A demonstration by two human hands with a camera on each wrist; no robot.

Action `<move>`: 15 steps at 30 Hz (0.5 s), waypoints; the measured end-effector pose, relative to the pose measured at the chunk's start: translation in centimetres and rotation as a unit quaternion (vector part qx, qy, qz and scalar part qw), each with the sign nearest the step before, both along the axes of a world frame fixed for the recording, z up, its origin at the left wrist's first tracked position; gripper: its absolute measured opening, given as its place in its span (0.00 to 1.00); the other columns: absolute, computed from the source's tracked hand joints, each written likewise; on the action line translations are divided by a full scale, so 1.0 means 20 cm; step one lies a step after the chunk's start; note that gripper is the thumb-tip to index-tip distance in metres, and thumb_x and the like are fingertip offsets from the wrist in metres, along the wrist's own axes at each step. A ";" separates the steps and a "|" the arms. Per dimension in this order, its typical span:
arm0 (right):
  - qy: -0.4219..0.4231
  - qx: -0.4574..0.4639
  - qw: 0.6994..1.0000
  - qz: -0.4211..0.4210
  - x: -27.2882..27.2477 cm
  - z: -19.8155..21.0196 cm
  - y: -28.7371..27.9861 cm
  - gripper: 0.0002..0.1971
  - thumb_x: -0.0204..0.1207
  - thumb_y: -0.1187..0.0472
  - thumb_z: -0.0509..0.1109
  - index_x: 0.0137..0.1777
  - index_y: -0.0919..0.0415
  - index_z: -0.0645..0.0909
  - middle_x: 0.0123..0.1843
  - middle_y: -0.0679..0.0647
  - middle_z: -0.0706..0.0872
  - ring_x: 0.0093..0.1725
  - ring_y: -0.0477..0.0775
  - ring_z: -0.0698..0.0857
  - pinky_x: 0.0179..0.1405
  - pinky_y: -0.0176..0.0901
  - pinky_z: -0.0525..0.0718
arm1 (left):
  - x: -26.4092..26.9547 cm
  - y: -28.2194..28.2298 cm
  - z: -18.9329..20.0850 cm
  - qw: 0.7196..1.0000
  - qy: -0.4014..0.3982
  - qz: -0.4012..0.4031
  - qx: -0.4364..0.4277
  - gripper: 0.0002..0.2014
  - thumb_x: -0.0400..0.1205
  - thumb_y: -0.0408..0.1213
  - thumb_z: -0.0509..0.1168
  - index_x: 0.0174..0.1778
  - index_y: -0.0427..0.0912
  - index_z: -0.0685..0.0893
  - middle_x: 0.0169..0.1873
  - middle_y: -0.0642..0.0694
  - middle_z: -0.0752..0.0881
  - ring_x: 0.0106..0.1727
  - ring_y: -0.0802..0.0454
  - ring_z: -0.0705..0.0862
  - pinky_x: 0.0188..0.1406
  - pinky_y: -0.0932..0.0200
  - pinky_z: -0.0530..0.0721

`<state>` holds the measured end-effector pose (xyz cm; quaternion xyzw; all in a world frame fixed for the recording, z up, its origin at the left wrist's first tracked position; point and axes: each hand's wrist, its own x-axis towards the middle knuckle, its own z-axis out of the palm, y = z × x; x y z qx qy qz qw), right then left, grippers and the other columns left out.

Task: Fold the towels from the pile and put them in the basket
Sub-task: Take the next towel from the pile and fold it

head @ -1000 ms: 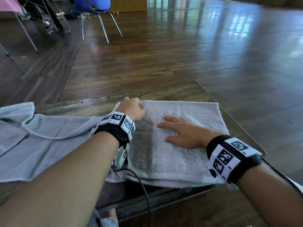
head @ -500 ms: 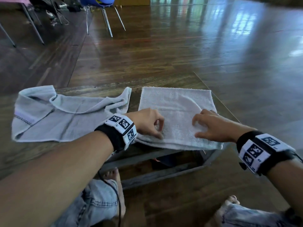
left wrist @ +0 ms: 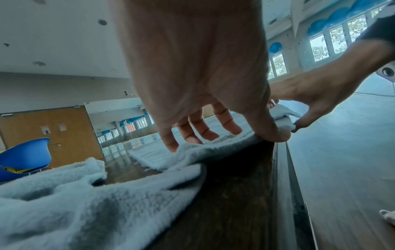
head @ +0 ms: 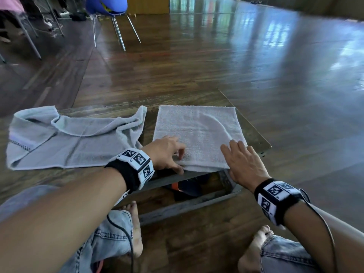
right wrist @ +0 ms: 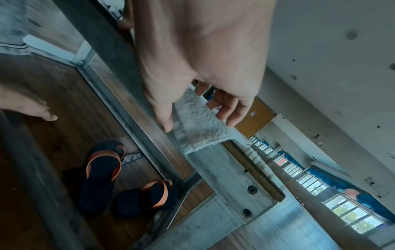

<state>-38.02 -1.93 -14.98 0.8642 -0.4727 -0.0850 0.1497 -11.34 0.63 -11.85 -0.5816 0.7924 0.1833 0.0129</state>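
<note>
Left hand (head: 167, 154) pinches near edge of folded towel (head: 199, 133); right hand (head: 243, 164) likewise. Risk: uneven lift opens fold; towel slides off table (head: 254, 133); basket unseen.

Right hand (right wrist: 203, 55) pinching towel (right wrist: 200, 125) edge, sandals (right wrist: 119, 181) under table (right wrist: 230, 182)

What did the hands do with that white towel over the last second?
Both hands slid from pressing the folded white towel flat back to its near edge. The left hand now pinches the near-left corner; the right hand takes the near-right edge, thumb under. The grey towel stayed beside it, unfolded.
</note>
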 end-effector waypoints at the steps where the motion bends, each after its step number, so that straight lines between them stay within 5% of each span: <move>1: -0.018 0.002 1.000 -0.001 0.00 0.01 -0.01 0.31 0.71 0.59 0.74 0.73 0.57 0.66 0.63 0.58 0.74 0.60 0.61 0.77 0.56 0.51 0.79 | 0.00 0.00 0.00 1.000 0.000 -0.001 0.003 0.22 0.68 0.59 0.79 0.48 0.52 0.80 0.49 0.51 0.77 0.57 0.51 0.76 0.57 0.46 0.81; 5: -0.052 0.005 0.999 0.000 -0.01 0.02 -0.03 0.32 0.67 0.48 0.77 0.67 0.56 0.70 0.59 0.55 0.76 0.57 0.59 0.79 0.55 0.52 0.80 | 0.00 -0.02 0.01 1.000 0.005 -0.014 -0.005 0.12 0.77 0.52 0.73 0.47 0.50 0.80 0.48 0.52 0.78 0.53 0.52 0.78 0.56 0.47 0.81; 9: -0.002 0.007 1.000 -0.013 -0.01 -0.02 -0.01 0.45 0.67 0.34 0.74 0.76 0.57 0.61 0.68 0.59 0.70 0.63 0.61 0.74 0.59 0.54 0.77 | -0.01 -0.03 0.02 0.999 0.024 -0.015 -0.019 0.06 0.80 0.45 0.70 0.43 0.49 0.79 0.45 0.51 0.82 0.47 0.51 0.81 0.51 0.48 0.83; 15: -0.086 0.001 0.996 -0.002 0.02 0.03 -0.03 0.23 0.71 0.56 0.70 0.65 0.55 0.70 0.58 0.53 0.75 0.56 0.58 0.79 0.52 0.48 0.77 | 0.00 -0.05 0.04 0.993 0.083 0.011 -0.078 0.06 0.80 0.41 0.67 0.40 0.48 0.76 0.37 0.51 0.82 0.37 0.51 0.82 0.36 0.58 0.78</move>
